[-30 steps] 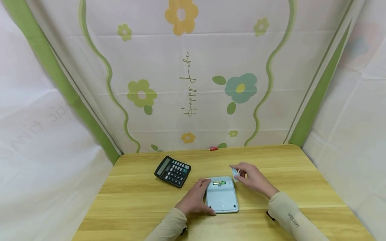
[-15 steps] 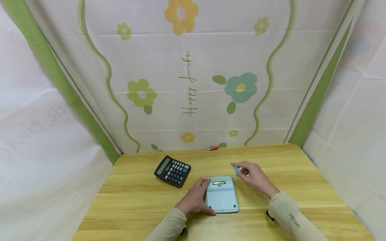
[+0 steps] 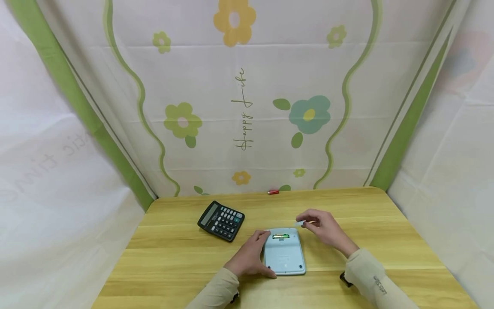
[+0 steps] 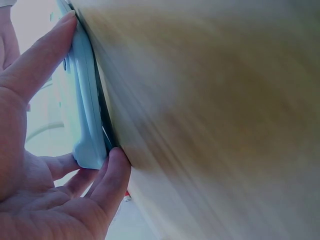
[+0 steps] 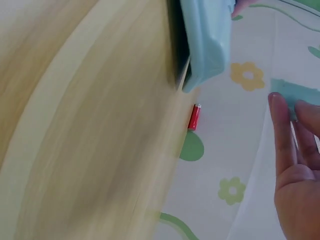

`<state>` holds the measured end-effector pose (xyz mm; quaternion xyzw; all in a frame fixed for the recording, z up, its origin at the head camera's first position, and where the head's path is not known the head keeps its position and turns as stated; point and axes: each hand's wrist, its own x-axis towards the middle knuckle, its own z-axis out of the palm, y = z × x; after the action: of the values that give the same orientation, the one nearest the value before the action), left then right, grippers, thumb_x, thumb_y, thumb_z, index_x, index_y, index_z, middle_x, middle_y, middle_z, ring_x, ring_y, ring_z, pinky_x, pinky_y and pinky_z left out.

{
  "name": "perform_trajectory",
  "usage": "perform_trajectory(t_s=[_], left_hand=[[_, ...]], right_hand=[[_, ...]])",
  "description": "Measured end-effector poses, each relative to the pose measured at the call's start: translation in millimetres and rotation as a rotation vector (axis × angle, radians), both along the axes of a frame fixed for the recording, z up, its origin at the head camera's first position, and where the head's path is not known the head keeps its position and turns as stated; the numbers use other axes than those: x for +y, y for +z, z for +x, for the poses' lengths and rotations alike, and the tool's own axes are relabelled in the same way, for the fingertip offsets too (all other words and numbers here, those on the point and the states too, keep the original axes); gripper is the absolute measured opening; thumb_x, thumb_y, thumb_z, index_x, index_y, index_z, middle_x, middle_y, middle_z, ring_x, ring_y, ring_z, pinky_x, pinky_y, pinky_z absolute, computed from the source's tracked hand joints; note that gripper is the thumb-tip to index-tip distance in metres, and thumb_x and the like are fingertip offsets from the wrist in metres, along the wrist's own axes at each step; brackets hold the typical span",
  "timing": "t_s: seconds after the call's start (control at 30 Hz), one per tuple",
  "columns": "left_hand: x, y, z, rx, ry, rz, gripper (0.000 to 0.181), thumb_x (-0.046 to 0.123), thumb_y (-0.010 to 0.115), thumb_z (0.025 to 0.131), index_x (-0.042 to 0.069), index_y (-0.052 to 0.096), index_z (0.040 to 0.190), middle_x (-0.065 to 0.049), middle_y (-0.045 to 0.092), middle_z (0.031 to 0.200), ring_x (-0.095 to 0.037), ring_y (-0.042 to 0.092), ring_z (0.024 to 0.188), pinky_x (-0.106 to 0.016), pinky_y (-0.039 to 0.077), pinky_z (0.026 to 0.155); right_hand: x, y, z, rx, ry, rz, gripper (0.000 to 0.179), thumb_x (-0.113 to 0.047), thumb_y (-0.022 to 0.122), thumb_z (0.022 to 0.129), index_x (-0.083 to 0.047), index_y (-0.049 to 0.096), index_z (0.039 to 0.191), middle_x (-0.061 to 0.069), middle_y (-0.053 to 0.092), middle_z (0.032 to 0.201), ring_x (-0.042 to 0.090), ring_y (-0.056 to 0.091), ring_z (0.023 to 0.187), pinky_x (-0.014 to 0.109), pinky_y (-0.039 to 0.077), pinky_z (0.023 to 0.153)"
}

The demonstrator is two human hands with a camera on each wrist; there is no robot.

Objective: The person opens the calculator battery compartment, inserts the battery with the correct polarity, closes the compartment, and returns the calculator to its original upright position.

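Observation:
A light blue calculator lies face down on the table, its battery slot uncovered. A green battery sits in that slot near the far end. My left hand grips the calculator's left side, thumb at the near corner and fingers round the far one; the left wrist view shows fingertips at the calculator's edge. Off the far right corner, my right hand pinches a small light blue battery cover between thumb and fingers. In the right wrist view the cover is apart from the calculator body.
A black calculator lies face up to the left, beyond my left hand. One red battery lies at the table's back edge, against the flowered cloth. The wooden table extends on both sides.
My right hand has turned the battery cover from steeply tilted to nearly flat, after drawing it slightly away from the calculator. The left hand and calculator have stayed in place.

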<state>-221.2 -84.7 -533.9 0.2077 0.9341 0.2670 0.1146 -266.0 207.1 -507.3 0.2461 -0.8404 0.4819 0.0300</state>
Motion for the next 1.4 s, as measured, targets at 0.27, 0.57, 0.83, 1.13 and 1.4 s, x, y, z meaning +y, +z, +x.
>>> perform_trajectory(t_s=[0.27, 0.57, 0.83, 1.13, 1.4], left_hand=[[-0.7, 0.1, 1.1, 0.001, -0.003, 0.005, 0.126, 0.057, 0.096, 0.063, 0.016, 0.033, 0.163, -0.006, 0.038, 0.161, -0.027, 0.046, 0.144, -0.047, 0.043, 0.118], [-2.1, 0.9, 1.5, 0.009, -0.012, -0.008, 0.126, 0.057, 0.096, 0.062, 0.015, 0.033, 0.163, -0.006, 0.039, 0.16, -0.026, 0.046, 0.143, -0.046, 0.044, 0.118], [-1.5, -0.7, 1.5, 0.01, -0.009, -0.006, 0.127, 0.056, 0.097, 0.062, 0.015, 0.032, 0.163, -0.006, 0.039, 0.161, -0.027, 0.046, 0.144, -0.047, 0.044, 0.118], [-0.1, -0.5, 1.4, -0.013, 0.007, -0.005, 0.125, 0.056, 0.096, 0.063, 0.017, 0.032, 0.163, -0.006, 0.038, 0.162, -0.027, 0.045, 0.145, -0.047, 0.043, 0.119], [0.2, -0.9, -0.9, -0.009, 0.007, -0.004, 0.125, 0.057, 0.096, 0.063, 0.017, 0.033, 0.163, -0.006, 0.039, 0.161, -0.026, 0.046, 0.144, -0.047, 0.043, 0.119]], right_hand=[[4, 3.3, 2.4, -0.027, 0.042, -0.102, 0.036, 0.012, 0.06, 0.096, -0.017, 0.079, 0.104, 0.007, 0.074, 0.117, 0.006, 0.069, 0.105, 0.022, 0.059, 0.088], [5, 2.2, 3.8, -0.092, 0.121, -0.192, 0.028, 0.008, 0.062, 0.098, -0.01, 0.078, 0.113, 0.013, 0.075, 0.117, 0.013, 0.073, 0.106, 0.026, 0.061, 0.09], [3, 5.3, 5.1, -0.172, 0.165, -0.284, 0.025, -0.005, 0.068, 0.099, 0.001, 0.07, 0.123, 0.03, 0.071, 0.117, 0.029, 0.076, 0.102, 0.035, 0.063, 0.088], [-1, 8.1, 7.0, -0.096, 0.027, -0.136, 0.025, -0.019, 0.074, 0.097, -0.01, 0.076, 0.12, 0.01, 0.078, 0.113, 0.017, 0.075, 0.095, 0.027, 0.062, 0.081], [-8, 9.5, 6.0, 0.019, -0.049, -0.03, 0.023, -0.024, 0.079, 0.093, -0.014, 0.08, 0.113, -0.002, 0.079, 0.102, 0.006, 0.07, 0.089, 0.029, 0.061, 0.077]])
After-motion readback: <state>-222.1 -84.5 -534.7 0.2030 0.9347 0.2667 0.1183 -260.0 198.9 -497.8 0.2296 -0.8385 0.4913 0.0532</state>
